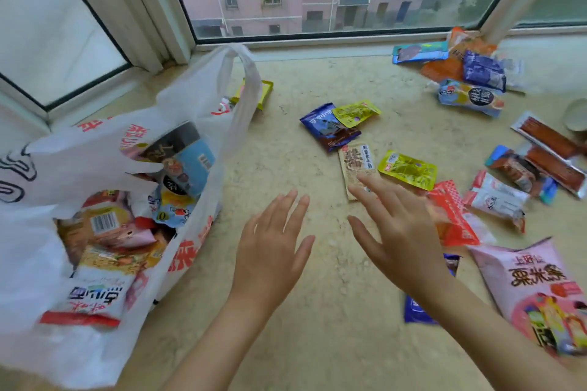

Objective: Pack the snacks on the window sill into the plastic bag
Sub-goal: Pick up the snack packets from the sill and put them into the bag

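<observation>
A white plastic bag [197,95] with red print lies open at the left of the sill, with several snack packets and a blue-and-black tub [187,159] inside. My left hand [270,247] hovers flat and empty over bare sill beside the bag. My right hand [400,228] is spread, fingers apart, its fingertips over a beige packet [355,162]. Near it lie a dark blue packet [327,127], two yellow-green packets [359,113] [408,170] and a red packet [454,216].
More snacks are scattered at the right: a large pink bag [536,292], a white-red packet [495,200], long red sticks [552,152], a pile at the far right corner [470,73]. A yellow-green box [263,92] sits behind the bag. Window glass bounds the sill [317,311].
</observation>
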The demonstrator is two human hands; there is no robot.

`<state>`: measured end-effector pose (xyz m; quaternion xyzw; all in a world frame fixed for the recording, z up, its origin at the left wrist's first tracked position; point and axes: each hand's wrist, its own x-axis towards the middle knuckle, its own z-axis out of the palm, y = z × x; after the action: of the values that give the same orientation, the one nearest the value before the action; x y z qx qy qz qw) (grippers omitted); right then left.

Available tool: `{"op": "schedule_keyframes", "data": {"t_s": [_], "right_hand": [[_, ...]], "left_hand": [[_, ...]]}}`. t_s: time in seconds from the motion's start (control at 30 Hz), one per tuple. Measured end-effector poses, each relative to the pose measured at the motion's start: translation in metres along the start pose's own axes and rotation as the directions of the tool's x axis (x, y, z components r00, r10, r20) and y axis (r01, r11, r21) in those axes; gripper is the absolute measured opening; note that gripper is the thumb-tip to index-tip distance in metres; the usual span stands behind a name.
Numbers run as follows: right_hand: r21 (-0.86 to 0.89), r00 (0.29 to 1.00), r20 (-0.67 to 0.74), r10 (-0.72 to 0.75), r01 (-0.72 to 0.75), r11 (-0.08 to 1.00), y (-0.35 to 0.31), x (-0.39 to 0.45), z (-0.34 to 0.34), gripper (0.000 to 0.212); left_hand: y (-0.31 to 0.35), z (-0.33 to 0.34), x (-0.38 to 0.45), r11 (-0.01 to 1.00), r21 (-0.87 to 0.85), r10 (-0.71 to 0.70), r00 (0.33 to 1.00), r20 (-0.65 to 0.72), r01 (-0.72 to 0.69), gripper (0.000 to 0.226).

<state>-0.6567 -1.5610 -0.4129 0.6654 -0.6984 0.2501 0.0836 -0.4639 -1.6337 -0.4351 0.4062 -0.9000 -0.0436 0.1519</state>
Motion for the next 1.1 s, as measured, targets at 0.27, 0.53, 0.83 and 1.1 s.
{"op": "schedule_keyframes", "data": {"t_s": [0.27, 0.53, 0.83, 1.1], "right_hand": [[-0.052, 0.992, 0.051, 0.115, -0.113, 0.992, 0.068, -0.056, -0.008, 0.037], [-0.099, 0.964, 0.144, 0.222, -0.209, 0.973, 0.128, -0.097, -0.019, 0.039], [-0.145, 0.905, 0.266, 0.330, -0.301, 0.942, 0.183, -0.126, -0.028, 0.050], [-0.403, 0.659, 0.404, 0.634, -0.494, 0.770, 0.197, -0.154, -0.044, 0.082]], "left_hand": [[0.056, 0.042, 0.026, 0.995, 0.028, 0.091, 0.983, 0.159, -0.097, 0.059], [0.119, 0.072, 0.058, 0.990, -0.057, 0.140, 0.948, 0.286, -0.128, 0.071], [0.176, 0.110, 0.101, 0.979, -0.007, 0.182, 0.867, 0.463, -0.202, 0.097], [0.190, 0.131, 0.106, 0.990, 0.065, 0.066, 0.807, 0.587, -0.128, 0.126]]}}
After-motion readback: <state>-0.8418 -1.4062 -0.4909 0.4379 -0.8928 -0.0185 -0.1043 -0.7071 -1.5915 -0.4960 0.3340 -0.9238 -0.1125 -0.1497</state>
